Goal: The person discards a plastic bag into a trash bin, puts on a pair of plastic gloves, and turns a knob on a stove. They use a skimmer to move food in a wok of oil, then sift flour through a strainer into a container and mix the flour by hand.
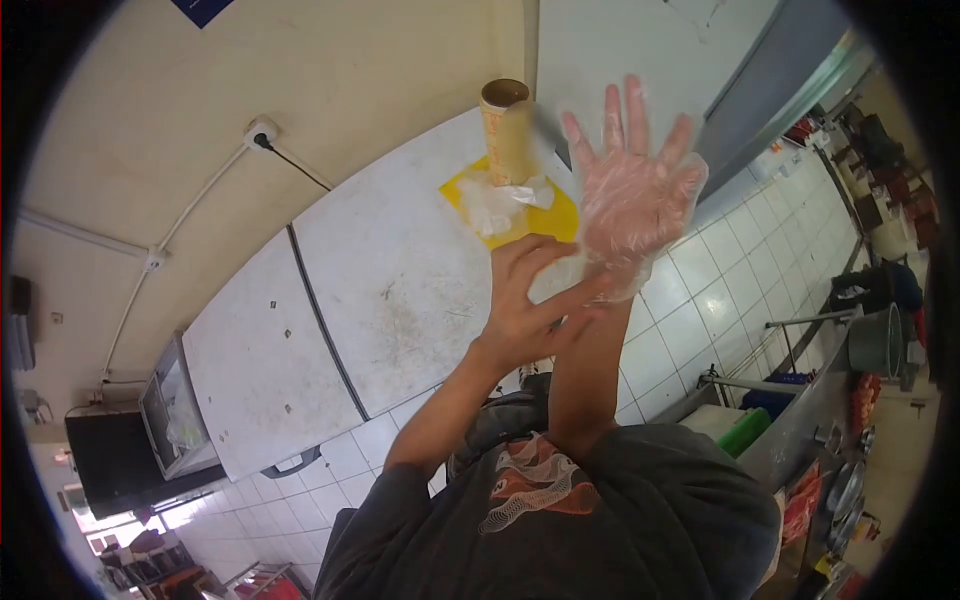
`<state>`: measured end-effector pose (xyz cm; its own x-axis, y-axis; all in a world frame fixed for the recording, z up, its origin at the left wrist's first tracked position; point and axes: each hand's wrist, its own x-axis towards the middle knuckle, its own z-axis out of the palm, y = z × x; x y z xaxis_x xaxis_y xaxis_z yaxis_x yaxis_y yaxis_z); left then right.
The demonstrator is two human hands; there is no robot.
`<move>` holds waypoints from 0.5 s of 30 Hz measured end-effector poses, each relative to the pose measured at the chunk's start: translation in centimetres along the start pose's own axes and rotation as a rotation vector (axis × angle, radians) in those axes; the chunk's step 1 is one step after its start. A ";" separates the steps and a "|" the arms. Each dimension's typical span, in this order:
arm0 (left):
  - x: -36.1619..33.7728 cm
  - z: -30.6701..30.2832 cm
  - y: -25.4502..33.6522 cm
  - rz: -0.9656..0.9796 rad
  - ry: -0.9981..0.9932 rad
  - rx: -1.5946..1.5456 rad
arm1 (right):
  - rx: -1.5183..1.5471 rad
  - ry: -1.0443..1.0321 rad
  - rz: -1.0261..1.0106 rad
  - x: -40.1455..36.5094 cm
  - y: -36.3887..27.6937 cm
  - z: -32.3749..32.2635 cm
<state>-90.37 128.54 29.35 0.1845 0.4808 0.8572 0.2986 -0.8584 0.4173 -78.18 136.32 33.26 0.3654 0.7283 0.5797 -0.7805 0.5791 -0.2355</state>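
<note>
A clear, wrinkled plastic glove (645,235) covers the raised, spread right hand (635,195).

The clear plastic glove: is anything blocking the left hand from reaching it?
Nothing visible does. The left hand is at the cuff of the plastic glove on the right hand. The upright roll and yellow sheet are on the table beyond, not in between.

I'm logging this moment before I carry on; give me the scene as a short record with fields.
Right hand: raised, palm to camera, fingers spread, in a clear plastic glove
Left hand: bare, at the glove's cuff; grip unclear
Table: white, marked top with a dark seam
On table: upright brown tube, yellow sheet, crumpled clear plastic on the sheet
Wall: white socket, black plug inserted
Floor: white tiles
</note>
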 end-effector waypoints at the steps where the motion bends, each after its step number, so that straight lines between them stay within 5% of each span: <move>1: 0.1 0.5 -0.9 0.042 -0.064 0.073 | -0.120 0.136 0.069 0.2 0.2 0.0; 10: -0.7 4.3 -1.2 0.181 -0.089 -0.117 | 0.060 0.005 0.481 1.1 2.2 -4.7; 15: -3.3 3.5 -1.6 0.043 -0.019 -0.153 | -0.034 -0.014 0.187 2.2 0.0 -3.5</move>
<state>-88.18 128.98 24.83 0.2120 0.4455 0.8698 0.1440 -0.8946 0.4230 -75.64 139.22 31.74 0.2086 0.8194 0.5340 -0.8163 0.4466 -0.3664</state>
